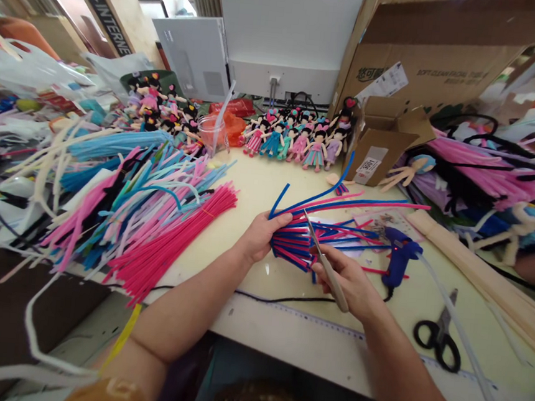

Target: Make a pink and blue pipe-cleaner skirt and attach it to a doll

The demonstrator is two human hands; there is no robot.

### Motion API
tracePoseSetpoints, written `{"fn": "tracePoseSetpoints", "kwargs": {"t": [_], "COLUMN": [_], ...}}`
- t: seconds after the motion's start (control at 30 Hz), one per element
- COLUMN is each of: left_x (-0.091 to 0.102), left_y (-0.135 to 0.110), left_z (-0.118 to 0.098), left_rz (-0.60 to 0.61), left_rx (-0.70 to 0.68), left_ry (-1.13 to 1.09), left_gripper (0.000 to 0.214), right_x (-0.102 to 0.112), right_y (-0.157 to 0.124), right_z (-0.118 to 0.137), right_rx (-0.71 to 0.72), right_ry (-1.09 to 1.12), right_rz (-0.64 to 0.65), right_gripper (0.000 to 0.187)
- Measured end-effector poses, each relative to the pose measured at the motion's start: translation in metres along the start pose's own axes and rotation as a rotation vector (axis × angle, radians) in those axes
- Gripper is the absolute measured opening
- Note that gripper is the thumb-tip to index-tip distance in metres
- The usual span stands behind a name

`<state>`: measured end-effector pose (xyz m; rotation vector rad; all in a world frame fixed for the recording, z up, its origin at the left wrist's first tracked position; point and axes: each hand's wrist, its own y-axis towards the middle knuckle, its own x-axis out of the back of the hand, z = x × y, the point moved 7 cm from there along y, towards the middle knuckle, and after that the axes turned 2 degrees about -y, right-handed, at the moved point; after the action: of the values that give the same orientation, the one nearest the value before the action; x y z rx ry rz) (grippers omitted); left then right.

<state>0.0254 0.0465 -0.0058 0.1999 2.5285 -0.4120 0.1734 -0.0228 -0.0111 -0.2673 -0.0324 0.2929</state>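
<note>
My left hand (261, 234) grips a bunch of blue and pink pipe cleaners (294, 243) at one end, the stems fanning out to the right over the table. A few longer blue and pink stems stick out past the others. My right hand (347, 279) is closed around beige-handled scissors (334, 282), whose blades point up and left among the stems. Whether the blades touch a stem I cannot make out. Right of the bunch lies a blue glue gun (398, 259) with a lit red light. Black-handled scissors (443, 334) rest near the table's front edge.
Left on the table (250, 186) lie a red pipe-cleaner bundle (174, 242) and mixed-colour piles. Several small dolls (296, 140) stand at the back before a monitor (288, 40). Cardboard boxes (385, 142) and beige stems (486, 269) are right. A black cable (282, 300) crosses in front.
</note>
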Motion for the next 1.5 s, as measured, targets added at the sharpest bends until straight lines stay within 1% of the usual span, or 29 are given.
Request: {"fn": "tracePoseSetpoints", "kwargs": {"t": [0.3, 0.57, 0.83, 0.97, 1.2, 1.5], "left_x": [-0.0009, -0.0014, -0.0032, -0.0038, -0.0025, -0.0019], "left_y": [-0.0001, -0.0014, -0.0015, -0.0023, -0.0016, -0.0019], "left_z": [0.001, 0.0014, 0.0002, 0.0003, -0.0005, 0.0002], "left_rz": [0.011, -0.003, 0.019, 0.025, 0.002, 0.018], "left_rx": [0.007, 0.013, -0.027, -0.024, -0.035, -0.03], "left_ry": [-0.025, -0.045, -0.058, -0.047, -0.055, -0.028], "left_gripper": [0.034, 0.034, 0.032, 0.034, 0.032, 0.034], "right_x": [-0.0031, -0.0047, -0.0027, -0.0035, -0.0061, -0.0065], "right_y": [0.0, -0.0002, 0.0, 0.0015, 0.001, -0.0001], "right_z": [-0.0017, -0.0018, -0.0032, -0.0037, -0.0016, 0.0036], "right_rx": [0.001, 0.016, -0.014, -0.008, 0.014, 0.027], "right_ry": [-0.013, -0.027, -0.021, -0.019, -0.037, -0.074], "right_rz": [-0.051, -0.069, -0.062, -0.049, -0.015, -0.017], "right_gripper": [0.05, 0.044, 0.044, 0.044, 0.042, 0.044]}}
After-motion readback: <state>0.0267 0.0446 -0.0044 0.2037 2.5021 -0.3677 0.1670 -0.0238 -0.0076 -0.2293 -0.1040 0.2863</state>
